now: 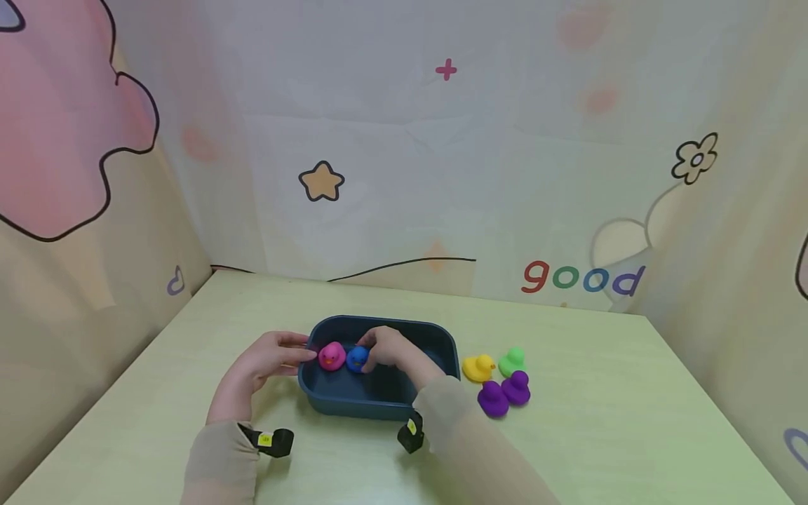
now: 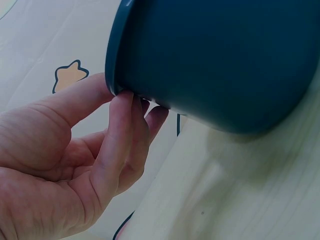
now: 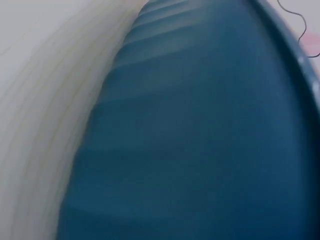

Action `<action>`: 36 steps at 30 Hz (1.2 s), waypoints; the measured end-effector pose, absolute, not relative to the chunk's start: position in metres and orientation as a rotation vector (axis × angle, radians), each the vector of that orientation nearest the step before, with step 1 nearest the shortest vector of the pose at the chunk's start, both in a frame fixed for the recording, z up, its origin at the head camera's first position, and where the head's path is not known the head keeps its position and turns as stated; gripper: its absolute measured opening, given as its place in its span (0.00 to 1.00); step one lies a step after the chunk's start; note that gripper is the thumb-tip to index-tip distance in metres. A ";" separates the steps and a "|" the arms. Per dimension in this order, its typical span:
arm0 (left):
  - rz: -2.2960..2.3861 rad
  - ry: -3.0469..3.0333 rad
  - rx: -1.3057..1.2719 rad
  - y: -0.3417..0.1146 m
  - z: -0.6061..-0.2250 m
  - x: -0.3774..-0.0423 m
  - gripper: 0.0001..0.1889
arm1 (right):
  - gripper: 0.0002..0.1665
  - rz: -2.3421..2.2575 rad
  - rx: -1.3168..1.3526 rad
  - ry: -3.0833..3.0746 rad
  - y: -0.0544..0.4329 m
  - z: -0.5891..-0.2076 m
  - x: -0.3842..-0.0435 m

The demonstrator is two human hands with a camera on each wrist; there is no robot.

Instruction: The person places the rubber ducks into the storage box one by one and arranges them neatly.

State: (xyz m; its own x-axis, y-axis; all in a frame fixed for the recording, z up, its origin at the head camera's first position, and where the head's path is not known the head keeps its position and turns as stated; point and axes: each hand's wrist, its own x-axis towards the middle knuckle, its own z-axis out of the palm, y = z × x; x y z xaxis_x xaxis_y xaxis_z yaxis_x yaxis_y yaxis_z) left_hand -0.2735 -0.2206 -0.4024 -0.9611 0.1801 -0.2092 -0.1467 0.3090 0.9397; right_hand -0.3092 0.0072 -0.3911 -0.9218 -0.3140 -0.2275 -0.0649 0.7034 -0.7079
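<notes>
A dark blue rectangular basin (image 1: 353, 407) with rounded corners stands on the table. My left hand (image 1: 275, 356) grips its left end; in the left wrist view the thumb lies at the rim and the fingers (image 2: 117, 142) bend against the outer wall. Inside, near that end, sits a pink rubber duck (image 1: 332, 356). Right beside it is a blue rubber duck (image 1: 357, 359), which my right hand (image 1: 390, 348) pinches between thumb and fingers, reaching over the front rim. The basin's outer wall (image 3: 190, 135) fills the right wrist view and hides that hand.
To the right of the basin lie a yellow duck (image 1: 478, 368), a green duck (image 1: 512, 362) and two purple ducks, one nearer (image 1: 493, 400) and one farther (image 1: 517, 388). A printed cloth (image 1: 391, 210) hangs behind the pale table (image 1: 606, 421) and along its sides.
</notes>
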 end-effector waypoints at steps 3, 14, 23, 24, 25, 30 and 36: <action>1.699 2.304 0.035 -0.221 -0.403 -0.273 0.31 | 0.23 -1.063 -0.354 2.588 0.010 -0.387 -0.308; 1.693 2.296 0.038 -0.223 -0.405 -0.273 0.30 | 0.18 -1.120 -0.426 2.617 0.033 -0.369 -0.298; 1.691 2.297 0.041 -0.222 -0.404 -0.272 0.30 | 0.13 -1.108 -0.397 2.741 0.064 -0.363 -0.290; 1.692 2.296 0.040 -0.222 -0.405 -0.271 0.30 | 0.14 -1.114 -0.393 2.746 0.068 -0.362 -0.290; 1.693 2.294 0.040 -0.221 -0.405 -0.271 0.30 | 0.14 -1.119 -0.395 2.752 0.073 -0.361 -0.290; 1.695 2.284 0.044 -0.220 -0.405 -0.272 0.30 | 0.16 -1.163 -0.379 2.774 0.100 -0.351 -0.286; 1.685 2.293 0.056 -0.222 -0.401 -0.275 0.31 | 0.18 -1.241 -0.342 2.777 0.130 -0.337 -0.280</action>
State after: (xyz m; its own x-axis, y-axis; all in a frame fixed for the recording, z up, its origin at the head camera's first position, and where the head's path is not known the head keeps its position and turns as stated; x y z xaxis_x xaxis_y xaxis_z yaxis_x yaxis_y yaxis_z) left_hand -0.2746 -0.2224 -0.4006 -0.9560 0.2035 -0.2115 -0.1411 0.3131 0.9392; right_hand -0.2801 0.1302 -0.3368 -0.9718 -0.2351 0.0177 -0.1700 0.6468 -0.7434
